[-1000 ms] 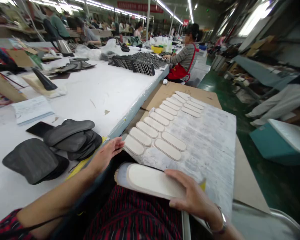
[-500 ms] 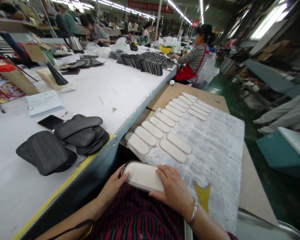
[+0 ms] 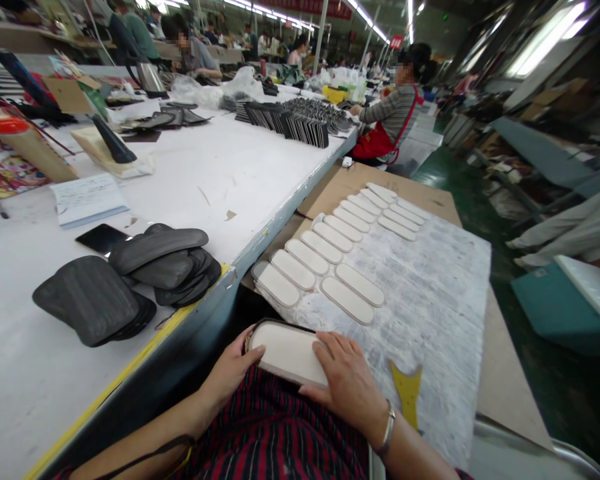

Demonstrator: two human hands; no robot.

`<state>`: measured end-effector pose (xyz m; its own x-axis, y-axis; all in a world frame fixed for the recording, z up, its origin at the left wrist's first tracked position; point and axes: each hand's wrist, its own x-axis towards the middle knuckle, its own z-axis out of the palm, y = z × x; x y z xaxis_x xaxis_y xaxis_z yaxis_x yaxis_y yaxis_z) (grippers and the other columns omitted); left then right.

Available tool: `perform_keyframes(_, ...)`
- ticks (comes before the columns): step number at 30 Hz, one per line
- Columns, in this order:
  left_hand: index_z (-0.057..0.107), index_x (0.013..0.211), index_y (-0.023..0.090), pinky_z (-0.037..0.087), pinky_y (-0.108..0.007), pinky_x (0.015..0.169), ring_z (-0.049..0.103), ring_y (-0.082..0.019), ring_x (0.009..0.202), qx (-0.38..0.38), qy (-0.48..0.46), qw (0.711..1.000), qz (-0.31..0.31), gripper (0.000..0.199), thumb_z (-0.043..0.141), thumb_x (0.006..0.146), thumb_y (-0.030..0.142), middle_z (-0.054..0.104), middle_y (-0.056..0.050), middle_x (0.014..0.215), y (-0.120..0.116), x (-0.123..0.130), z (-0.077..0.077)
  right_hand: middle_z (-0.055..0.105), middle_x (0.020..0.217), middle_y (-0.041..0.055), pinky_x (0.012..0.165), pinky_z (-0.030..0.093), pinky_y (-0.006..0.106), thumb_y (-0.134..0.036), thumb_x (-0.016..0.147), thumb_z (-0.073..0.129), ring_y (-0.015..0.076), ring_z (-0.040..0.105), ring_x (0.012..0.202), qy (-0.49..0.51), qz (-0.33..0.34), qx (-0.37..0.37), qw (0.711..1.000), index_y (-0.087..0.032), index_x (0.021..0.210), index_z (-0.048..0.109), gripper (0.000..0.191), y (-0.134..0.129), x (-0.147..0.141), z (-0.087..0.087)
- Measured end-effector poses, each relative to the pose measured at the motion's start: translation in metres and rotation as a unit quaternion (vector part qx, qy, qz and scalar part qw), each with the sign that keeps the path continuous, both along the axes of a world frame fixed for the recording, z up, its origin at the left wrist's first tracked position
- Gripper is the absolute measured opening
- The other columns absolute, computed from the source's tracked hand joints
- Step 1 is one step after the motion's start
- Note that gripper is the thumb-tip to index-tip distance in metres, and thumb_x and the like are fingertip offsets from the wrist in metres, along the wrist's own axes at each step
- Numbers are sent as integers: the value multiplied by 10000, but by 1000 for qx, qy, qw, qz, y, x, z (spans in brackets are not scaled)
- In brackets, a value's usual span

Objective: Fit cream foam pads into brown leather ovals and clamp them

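Over my lap is a long oval panel (image 3: 287,350) with a white face and a dark raised rim along its edge. My left hand (image 3: 237,363) grips its left end, thumb on the white face and fingers behind. At the other end, my right hand (image 3: 343,370) holds it with the fingers across the top and the thumb along the near edge. The panel's underside is hidden. Similar flat white oval pieces (image 3: 347,300) lie in rows on the whitish board (image 3: 430,320) to the right. A yellow notched template (image 3: 407,393) rests on that board by my right wrist.
Dark grey rounded pieces (image 3: 87,300) are piled on the white table (image 3: 190,193) at left, near a phone (image 3: 100,238) and a notepad (image 3: 87,200). Rows of dark pieces (image 3: 290,120) stand farther back. A co-worker (image 3: 395,113) sits beyond. A teal bin (image 3: 565,300) stands right.
The view has shifted slightly. Both hands keep their grip on the oval panel, with hardly any movement; nothing has been let go or picked up.
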<state>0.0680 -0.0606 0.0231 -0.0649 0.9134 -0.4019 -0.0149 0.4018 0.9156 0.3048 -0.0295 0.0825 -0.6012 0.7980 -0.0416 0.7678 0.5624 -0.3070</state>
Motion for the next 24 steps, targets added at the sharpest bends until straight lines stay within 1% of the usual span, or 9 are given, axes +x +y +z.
perform_keyframes(2,358,1318,126,343,-425,1023,465,-255,1189,23,97,995,-24,598,521,811,399,519,-111,1283,0,-2,1,491,1236,102,944,323,465,-572,684,634,291,409,1126,-3,0,4,1000,-199,1103,514,574,0,-1,0)
perform_keyframes(4,362,1311,128,308,-461,1038,414,-266,1225,108,253,960,-43,583,532,812,379,459,-137,1328,-2,-6,4,494,1226,102,933,330,462,-586,691,617,287,415,1117,-5,1,8,1000,-200,1084,520,560,1,-3,2)
perform_keyframes(6,410,1271,153,301,-467,1032,393,-261,1224,254,396,879,-74,517,570,804,308,467,-135,1308,-5,-9,8,503,1208,106,918,340,455,-600,690,608,284,426,1099,-8,3,12,1000,-194,1063,528,556,3,-4,4)
perform_keyframes(8,502,1158,187,362,-421,972,473,-228,1111,388,458,787,-143,369,587,800,226,577,-91,1150,-9,-12,13,513,1188,111,902,348,449,-611,689,601,282,434,1082,-14,6,13,1000,-187,1044,535,557,4,-5,6)
perform_keyframes(11,570,986,195,418,-357,839,540,-176,879,441,489,703,-267,173,540,822,149,631,-32,896,-16,-15,17,514,1177,121,892,351,447,-631,695,577,285,439,1070,-23,9,13,1000,-177,1034,539,568,6,-6,8)
perform_keyframes(14,579,916,183,417,-360,805,536,-167,819,412,505,681,-332,153,468,842,107,616,-28,833,-19,-17,20,511,1178,124,887,354,447,-642,694,568,287,440,1066,-24,16,12,1000,-173,1037,540,582,7,-5,7)
perform_keyframes(18,586,860,177,429,-355,825,542,-174,833,440,492,679,-322,77,514,834,191,612,-36,816,-14,-8,27,518,1163,135,883,356,454,-631,713,555,291,441,1070,-13,16,8,1000,-166,1038,541,567,7,-8,6)
perform_keyframes(21,518,1138,145,422,-351,903,522,-209,1013,472,465,661,-353,348,540,821,287,607,-101,1066,-4,11,31,510,1180,150,901,343,480,-621,730,541,305,434,1086,8,8,-16,1000,-154,1027,549,553,9,-8,6)
perform_keyframes(24,406,1285,149,431,-375,881,515,-235,1031,395,476,657,-431,574,562,792,397,581,-112,1150,5,30,32,468,1244,159,967,292,512,-648,670,583,320,393,1153,96,-9,-93,991,-151,1098,531,657,14,6,8)
